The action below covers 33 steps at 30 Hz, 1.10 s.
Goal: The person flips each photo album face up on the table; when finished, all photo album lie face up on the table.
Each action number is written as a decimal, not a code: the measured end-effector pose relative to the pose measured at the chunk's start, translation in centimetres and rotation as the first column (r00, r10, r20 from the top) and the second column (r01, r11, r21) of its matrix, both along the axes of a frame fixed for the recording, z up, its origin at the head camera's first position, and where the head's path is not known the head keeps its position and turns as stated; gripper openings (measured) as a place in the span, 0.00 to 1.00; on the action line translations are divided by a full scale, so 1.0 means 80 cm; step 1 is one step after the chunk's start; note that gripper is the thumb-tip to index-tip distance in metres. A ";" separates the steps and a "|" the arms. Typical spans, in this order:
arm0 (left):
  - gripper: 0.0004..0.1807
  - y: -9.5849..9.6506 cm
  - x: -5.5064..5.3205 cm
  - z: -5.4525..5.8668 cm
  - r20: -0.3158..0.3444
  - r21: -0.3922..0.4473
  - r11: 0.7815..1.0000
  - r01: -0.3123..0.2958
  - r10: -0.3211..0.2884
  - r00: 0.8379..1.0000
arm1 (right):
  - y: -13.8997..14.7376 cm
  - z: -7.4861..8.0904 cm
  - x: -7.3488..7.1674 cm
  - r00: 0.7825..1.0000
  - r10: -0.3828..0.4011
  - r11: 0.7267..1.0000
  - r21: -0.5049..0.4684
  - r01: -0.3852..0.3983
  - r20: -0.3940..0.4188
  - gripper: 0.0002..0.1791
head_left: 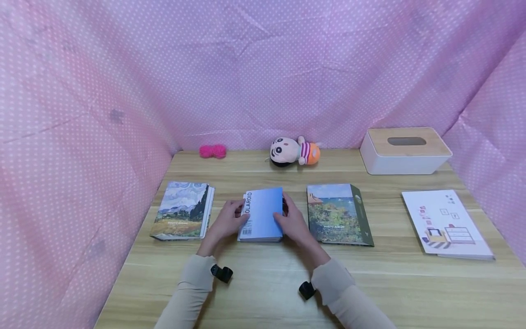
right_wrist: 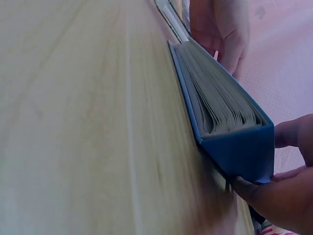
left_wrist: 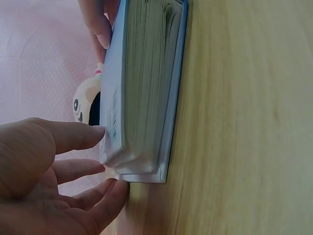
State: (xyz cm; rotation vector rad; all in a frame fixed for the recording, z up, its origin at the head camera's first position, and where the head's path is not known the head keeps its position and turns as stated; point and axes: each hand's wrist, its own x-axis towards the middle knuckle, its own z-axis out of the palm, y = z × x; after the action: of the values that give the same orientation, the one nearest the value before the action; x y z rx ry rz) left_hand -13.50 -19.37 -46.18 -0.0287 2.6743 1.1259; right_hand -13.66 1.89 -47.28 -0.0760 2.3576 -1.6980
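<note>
A thick blue photo album with dark lettering and a barcode on its cover lies closed on the table between both hands. My left hand holds its open-page side. In the left wrist view the thumb is on the cover and the other fingers are at the lower corner, beside the page edges. On the opposite side, my right hand grips the spine. Its thumb lies on the cover, while its fingers reach round to the spine's far end, partly hidden in the head view.
Left of the hands lies a landscape-covered album; on the right are a green-spined album and a white album. Along the back are a pink bundle, a plush doll and a wood-topped tissue box. Polka-dot cloth hangs behind.
</note>
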 end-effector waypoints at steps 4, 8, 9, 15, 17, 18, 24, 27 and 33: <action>0.30 0.000 -0.002 -0.001 0.008 0.008 1.000 -0.005 0.005 1.000 | 0.003 0.004 0.002 1.000 0.005 0.998 -0.068 -0.004 0.015 0.38; 0.30 -0.002 -0.003 -0.001 0.002 0.012 1.000 -0.001 0.001 1.000 | 0.003 0.012 0.003 1.000 0.010 0.997 -0.073 -0.009 0.020 0.37; 0.30 -0.002 -0.003 -0.001 -0.001 0.014 1.000 0.001 -0.001 1.000 | 0.003 0.013 0.002 1.000 0.012 0.997 -0.071 -0.010 0.023 0.37; 0.30 0.004 -0.004 -0.001 -0.020 0.035 0.999 0.033 -0.032 0.999 | 0.005 0.024 -0.001 0.999 -0.005 0.999 0.036 0.004 0.040 0.37; 0.29 0.008 -0.004 0.000 -0.021 0.047 0.998 0.039 -0.038 0.999 | 0.009 0.029 -0.002 0.999 -0.008 0.999 0.054 0.005 0.044 0.37; 0.29 0.010 -0.005 0.001 -0.023 0.055 0.998 0.043 -0.041 0.999 | 0.011 0.032 -0.002 0.999 -0.008 0.999 0.049 0.006 0.047 0.36; 0.29 0.026 -0.009 0.000 -0.006 0.122 0.989 0.081 -0.081 0.997 | 0.025 0.051 0.001 0.998 -0.014 1.000 0.018 0.013 0.062 0.33; 0.29 0.035 -0.010 0.001 0.001 0.140 0.985 0.102 -0.104 0.995 | 0.030 0.057 0.002 0.997 -0.024 1.000 -0.007 0.024 0.067 0.33; 0.26 0.047 -0.006 0.009 -0.065 0.099 0.988 0.119 -0.112 0.992 | 0.034 0.065 0.002 0.994 -0.060 0.992 -0.102 0.069 0.095 0.31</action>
State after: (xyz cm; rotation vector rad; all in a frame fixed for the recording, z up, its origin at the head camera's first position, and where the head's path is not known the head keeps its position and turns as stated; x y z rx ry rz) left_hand -14.00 -15.60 -45.43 0.1784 2.6266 1.2436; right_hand -13.53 4.63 -42.06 0.0595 2.2271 -1.8146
